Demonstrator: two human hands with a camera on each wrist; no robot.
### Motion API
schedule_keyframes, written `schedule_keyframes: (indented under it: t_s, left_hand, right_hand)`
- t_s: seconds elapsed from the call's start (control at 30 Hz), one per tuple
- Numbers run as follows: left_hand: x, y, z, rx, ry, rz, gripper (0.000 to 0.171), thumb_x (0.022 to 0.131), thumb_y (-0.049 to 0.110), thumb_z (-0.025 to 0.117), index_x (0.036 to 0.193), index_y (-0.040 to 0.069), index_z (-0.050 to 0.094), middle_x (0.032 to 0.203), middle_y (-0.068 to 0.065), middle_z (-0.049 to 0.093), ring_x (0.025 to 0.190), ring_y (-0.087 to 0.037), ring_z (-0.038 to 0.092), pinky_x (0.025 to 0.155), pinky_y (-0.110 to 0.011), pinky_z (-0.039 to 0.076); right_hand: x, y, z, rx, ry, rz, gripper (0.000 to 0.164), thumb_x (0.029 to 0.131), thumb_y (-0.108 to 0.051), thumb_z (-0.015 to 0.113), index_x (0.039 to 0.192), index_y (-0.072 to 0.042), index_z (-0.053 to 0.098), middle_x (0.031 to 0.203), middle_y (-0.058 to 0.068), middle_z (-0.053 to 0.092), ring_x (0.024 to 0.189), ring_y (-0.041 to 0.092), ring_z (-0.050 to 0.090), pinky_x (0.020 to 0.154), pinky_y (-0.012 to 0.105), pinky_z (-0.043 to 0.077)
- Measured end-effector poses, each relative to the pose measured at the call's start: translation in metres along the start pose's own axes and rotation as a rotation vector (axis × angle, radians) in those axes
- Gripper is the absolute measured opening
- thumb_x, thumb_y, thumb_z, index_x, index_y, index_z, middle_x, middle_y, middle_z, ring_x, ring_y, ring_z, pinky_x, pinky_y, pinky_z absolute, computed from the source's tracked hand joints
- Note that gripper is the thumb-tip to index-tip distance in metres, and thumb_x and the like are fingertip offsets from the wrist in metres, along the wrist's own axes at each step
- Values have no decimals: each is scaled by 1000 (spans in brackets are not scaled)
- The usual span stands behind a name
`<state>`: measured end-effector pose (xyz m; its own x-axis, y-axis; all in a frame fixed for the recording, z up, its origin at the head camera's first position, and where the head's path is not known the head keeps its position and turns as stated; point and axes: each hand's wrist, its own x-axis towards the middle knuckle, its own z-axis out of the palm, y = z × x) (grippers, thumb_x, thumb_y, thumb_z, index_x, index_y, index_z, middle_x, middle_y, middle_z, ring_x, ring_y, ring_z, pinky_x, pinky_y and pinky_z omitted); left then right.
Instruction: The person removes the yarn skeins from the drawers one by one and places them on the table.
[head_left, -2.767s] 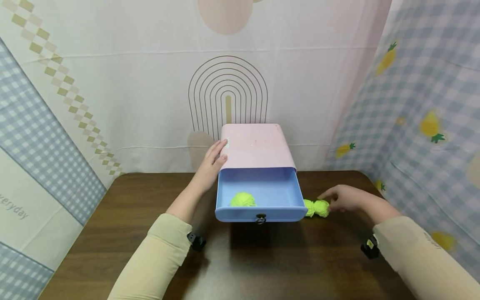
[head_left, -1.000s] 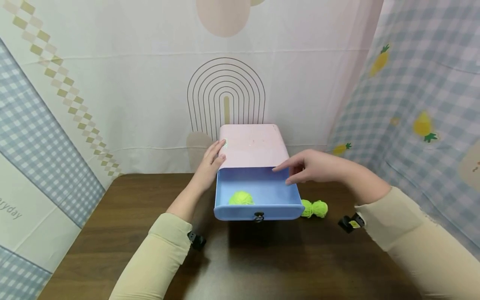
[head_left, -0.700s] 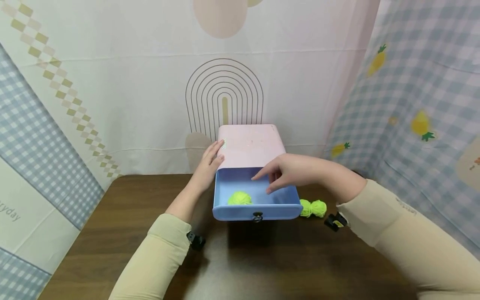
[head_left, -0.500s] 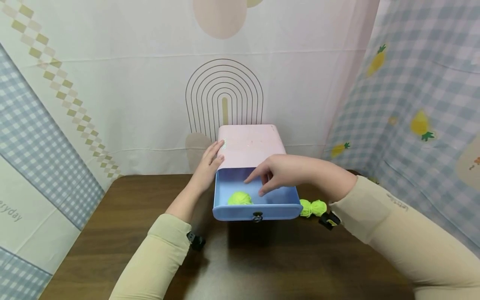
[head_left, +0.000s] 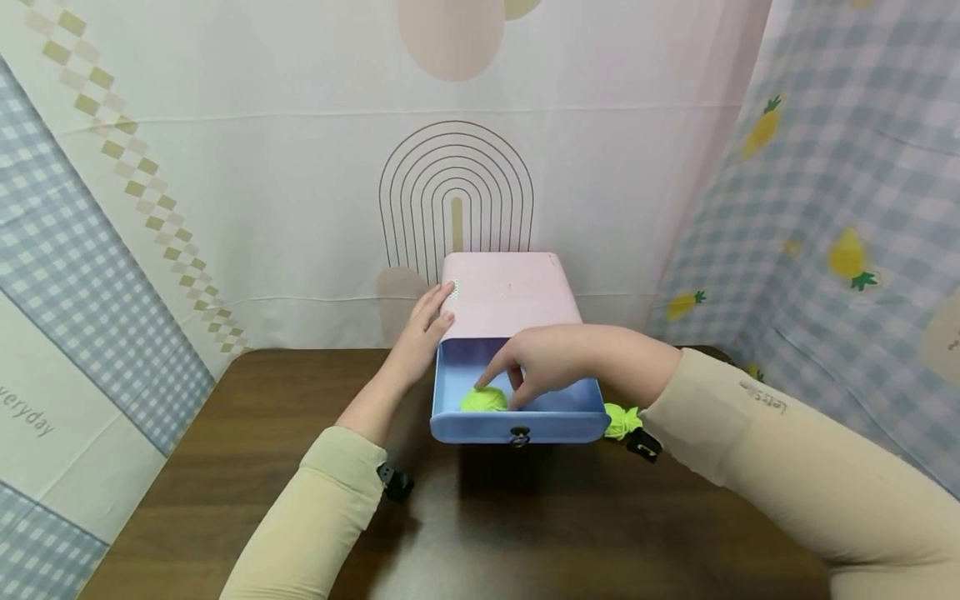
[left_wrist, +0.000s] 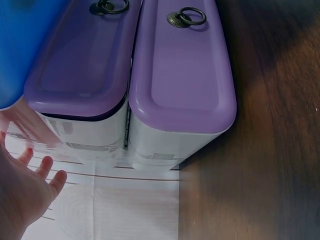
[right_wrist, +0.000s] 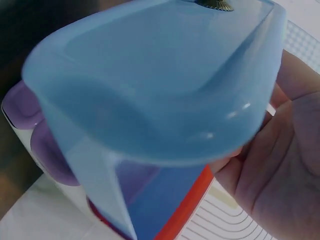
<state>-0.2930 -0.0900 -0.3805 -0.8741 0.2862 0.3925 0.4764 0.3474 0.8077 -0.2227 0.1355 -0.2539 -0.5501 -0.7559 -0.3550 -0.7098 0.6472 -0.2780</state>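
Observation:
A pink cabinet (head_left: 510, 293) stands at the back of the table with its top blue drawer (head_left: 480, 427) pulled out. My left hand (head_left: 412, 342) rests against the cabinet's upper left edge, fingers extended. Inside the drawer, near its front, lies a bright yellow-green ball of yarn (head_left: 483, 401). My right hand (head_left: 551, 358) reaches down over the ball, thumb and forefinger spread, the forefinger at its top and the thumb by its right side. In the right wrist view the blue drawer front hides the yarn and most fingertips.
Another yellow-green yarn bundle (head_left: 621, 422) lies right of the drawer, partly hidden by the right wrist camera (head_left: 643, 445). Lower purple drawers (left_wrist: 185, 65) with ring pulls sit shut under the blue one. A patterned cloth (head_left: 315, 192) hangs behind the brown table (head_left: 300, 375).
My right hand has gone from the yarn bundle on the table, over the drawer's right side, then left and down to the ball inside. The left hand has stayed on the cabinet.

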Motion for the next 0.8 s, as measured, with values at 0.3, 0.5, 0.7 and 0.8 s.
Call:
schedule_keyframes:
  t_s: [0.3, 0.5, 0.7, 0.8]
  left_hand:
    - [0, 3, -1, 4, -7, -6, 59, 102, 48, 40, 157, 28, 31, 164, -11, 15, 148, -37, 18, 112, -64, 22]
    - [0, 2, -1, 7, -6, -14, 59, 102, 47, 40, 157, 27, 31, 164, -9, 15, 148, -35, 18, 113, -62, 22]
    - [-2, 8, -2, 2, -10, -4, 58, 103, 44, 40, 157, 24, 31, 163, -13, 15, 148, -37, 17, 112, -63, 22]
    - [-2, 8, -3, 2, -12, -1, 58, 103, 43, 40, 157, 24, 31, 163, -13, 15, 148, -38, 17, 112, -63, 22]
  right_hand:
    - [15, -16, -3, -130, -87, 41, 47, 90, -19, 70, 136, -28, 63, 88, -6, 64, 80, 11, 55, 72, 27, 48]
    - [26, -24, 0, -237, -133, 85, 48, 91, -21, 70, 137, -32, 61, 122, -9, 67, 98, 12, 57, 100, 34, 46]
    - [27, -26, 3, -239, -146, 146, 50, 90, -19, 71, 136, -35, 61, 131, -10, 63, 109, 13, 55, 108, 42, 40]
    - [25, -26, 3, -231, -140, 152, 48, 89, -19, 73, 134, -34, 63, 130, -9, 63, 111, 14, 56, 108, 44, 41]
